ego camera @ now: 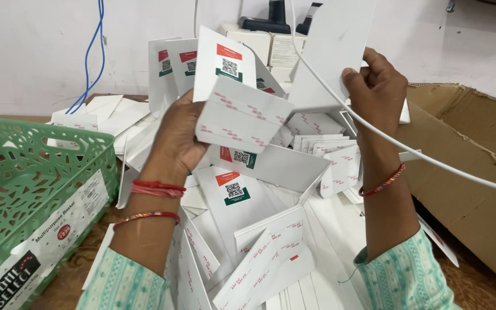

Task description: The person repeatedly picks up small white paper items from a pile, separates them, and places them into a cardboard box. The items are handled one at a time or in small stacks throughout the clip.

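Pale green patterned sleeves [123, 285], red thread bangles [157, 188], beaded bracelet [383, 182].

Wooden table [81, 270]: white card pile [259, 252], green basket [24, 183], cardboard [466, 172]

A green basket [24, 183], blue cable [90, 57] and cardboard box [466, 172].

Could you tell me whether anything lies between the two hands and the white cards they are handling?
Nothing separates them: the left hand already holds a folded white card, and the right hand holds a plain white card. Only a white cable crosses in front of the right wrist, near that card.
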